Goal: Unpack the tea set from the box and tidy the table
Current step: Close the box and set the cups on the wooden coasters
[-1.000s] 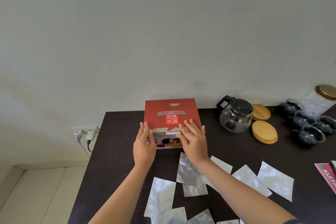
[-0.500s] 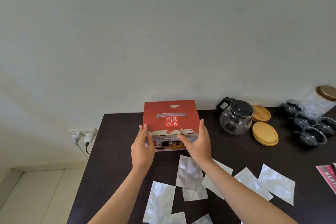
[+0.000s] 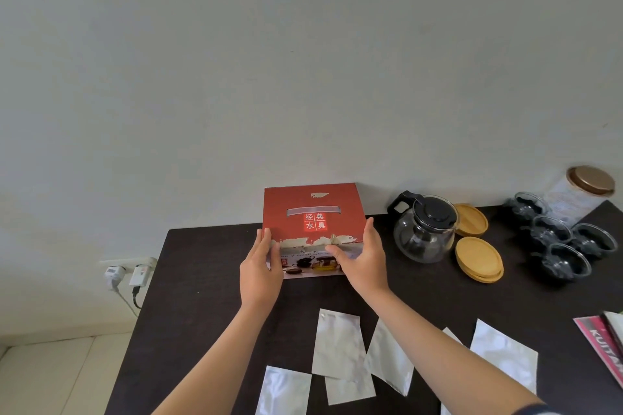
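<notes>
Red box (image 3: 312,212) is sitting at the dark table's (image 3: 202,280) far edge against a pale wall, both hands clamping its sides: left hand (image 3: 259,268), right hand (image 3: 362,263). Right of it are standing a glass teapot (image 3: 423,232), wooden lids (image 3: 478,258) and what are probably glass cups (image 3: 569,258). Silver pouches (image 3: 338,344) are lying nearer.

You face a plain pale wall (image 3: 303,61), evenly lit, no hard shadows. Dark brown desk (image 3: 202,280) is pushed against it; its left edge runs toward you. Left of the desk, low on the wall: white power strip (image 3: 128,268) with two plugs, cables hanging. Pale tiled floor (image 3: 50,377) below.
</notes>
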### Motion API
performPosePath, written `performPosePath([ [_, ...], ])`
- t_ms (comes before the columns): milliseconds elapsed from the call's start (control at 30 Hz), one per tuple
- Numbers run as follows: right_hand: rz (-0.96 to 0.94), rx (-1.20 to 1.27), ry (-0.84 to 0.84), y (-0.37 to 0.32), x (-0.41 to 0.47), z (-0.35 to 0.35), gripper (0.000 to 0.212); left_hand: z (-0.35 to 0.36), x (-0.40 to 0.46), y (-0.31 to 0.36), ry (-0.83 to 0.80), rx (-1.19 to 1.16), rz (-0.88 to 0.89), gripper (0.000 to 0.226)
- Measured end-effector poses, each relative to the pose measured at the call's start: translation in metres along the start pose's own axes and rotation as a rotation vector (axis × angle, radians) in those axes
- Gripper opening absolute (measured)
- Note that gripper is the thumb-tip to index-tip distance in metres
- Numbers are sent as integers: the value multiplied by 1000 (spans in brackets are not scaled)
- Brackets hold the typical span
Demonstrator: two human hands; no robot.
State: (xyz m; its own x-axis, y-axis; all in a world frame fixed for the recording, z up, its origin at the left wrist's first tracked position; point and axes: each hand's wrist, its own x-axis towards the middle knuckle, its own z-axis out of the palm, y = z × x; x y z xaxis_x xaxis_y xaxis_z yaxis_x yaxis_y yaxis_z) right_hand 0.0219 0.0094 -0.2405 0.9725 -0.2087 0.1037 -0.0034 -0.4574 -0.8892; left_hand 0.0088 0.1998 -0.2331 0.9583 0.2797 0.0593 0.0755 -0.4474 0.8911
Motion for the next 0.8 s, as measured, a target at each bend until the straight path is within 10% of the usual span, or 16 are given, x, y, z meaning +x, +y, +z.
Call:
performPosePath([
  [467, 3, -101, -122, 1, -2, -19, 112, 13, -3, 13, 156, 240, -114, 46],
  [800, -33, -261, -110, 71, -36, -122, 62, 105, -85, 50, 75, 369, 218, 44],
])
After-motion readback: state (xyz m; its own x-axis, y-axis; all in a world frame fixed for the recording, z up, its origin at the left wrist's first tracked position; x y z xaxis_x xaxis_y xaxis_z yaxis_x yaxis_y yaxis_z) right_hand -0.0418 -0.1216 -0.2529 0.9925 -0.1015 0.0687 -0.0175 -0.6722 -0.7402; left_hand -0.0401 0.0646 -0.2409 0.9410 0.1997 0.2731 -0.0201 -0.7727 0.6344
